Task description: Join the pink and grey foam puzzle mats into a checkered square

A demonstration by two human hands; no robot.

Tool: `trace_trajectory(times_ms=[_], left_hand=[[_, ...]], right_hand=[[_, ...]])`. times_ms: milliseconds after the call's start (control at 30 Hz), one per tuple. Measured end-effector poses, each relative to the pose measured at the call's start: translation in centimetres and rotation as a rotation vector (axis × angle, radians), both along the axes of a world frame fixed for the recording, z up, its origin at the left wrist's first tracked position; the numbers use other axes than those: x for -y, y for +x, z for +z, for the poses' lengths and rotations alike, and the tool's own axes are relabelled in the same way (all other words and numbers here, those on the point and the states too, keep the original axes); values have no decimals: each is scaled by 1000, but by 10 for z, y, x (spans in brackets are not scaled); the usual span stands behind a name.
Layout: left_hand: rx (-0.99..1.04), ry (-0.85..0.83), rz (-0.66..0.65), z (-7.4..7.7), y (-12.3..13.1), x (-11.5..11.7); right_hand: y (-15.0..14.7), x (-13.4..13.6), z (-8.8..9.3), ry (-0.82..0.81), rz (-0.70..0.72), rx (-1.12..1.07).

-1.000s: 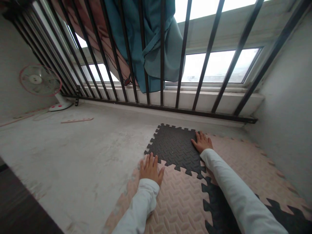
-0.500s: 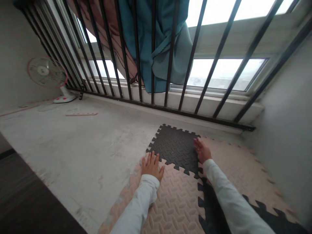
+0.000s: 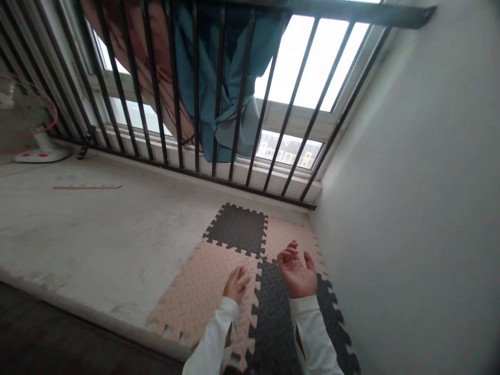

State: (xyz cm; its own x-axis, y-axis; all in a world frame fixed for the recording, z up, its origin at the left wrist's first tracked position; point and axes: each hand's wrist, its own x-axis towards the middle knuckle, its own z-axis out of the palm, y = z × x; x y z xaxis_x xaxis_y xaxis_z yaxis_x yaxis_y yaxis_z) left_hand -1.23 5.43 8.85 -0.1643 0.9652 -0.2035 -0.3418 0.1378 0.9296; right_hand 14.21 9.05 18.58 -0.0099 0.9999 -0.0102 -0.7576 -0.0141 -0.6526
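Interlocking foam mat tiles lie on the floor in a checkered pattern. The dark tile (image 3: 238, 228) at the back joins a pink tile (image 3: 199, 286) in front of it and another pink tile (image 3: 287, 232) to its right. A second dark tile (image 3: 271, 317) lies nearer, between my forearms. Above the front pink tile hovers my left hand (image 3: 236, 284), empty, its fingers loosely apart. My right hand (image 3: 297, 268) is raised over the near dark tile, palm turned up, fingers slightly curled, holding nothing.
Dark railing bars (image 3: 230, 177) run along the window, with a blue curtain (image 3: 230, 104) behind them. A white wall (image 3: 398, 219) bounds the right side. On the concrete floor (image 3: 128, 239) at left are a fan (image 3: 42, 154) and a thin strip (image 3: 88, 187). The floor's front edge drops off.
Both hands have lifted off the mat and drawn back toward me. My right palm has turned upward. The view has swung right, showing more of the wall.
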Motion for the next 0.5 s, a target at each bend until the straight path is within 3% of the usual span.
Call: trace_trajectory(times_ms=[133, 200, 267, 367, 433, 500], left_hand=[[937, -194, -106, 66, 18, 61], [1071, -149, -93, 96, 20, 84], [1066, -115, -76, 116, 20, 103], [1047, -74, 0, 129, 20, 129], [1111, -13, 32, 129, 20, 147], [1187, 40, 22, 126, 18, 165]], right_hand=[[-6, 75, 13, -17, 6, 214], [-16, 122, 21, 59, 32, 473], [-26, 168, 28, 227, 85, 808], [-36, 224, 33, 553, 29, 1168], [-40, 250, 29, 728, -27, 1252], [-42, 272, 22, 868, 26, 1268]])
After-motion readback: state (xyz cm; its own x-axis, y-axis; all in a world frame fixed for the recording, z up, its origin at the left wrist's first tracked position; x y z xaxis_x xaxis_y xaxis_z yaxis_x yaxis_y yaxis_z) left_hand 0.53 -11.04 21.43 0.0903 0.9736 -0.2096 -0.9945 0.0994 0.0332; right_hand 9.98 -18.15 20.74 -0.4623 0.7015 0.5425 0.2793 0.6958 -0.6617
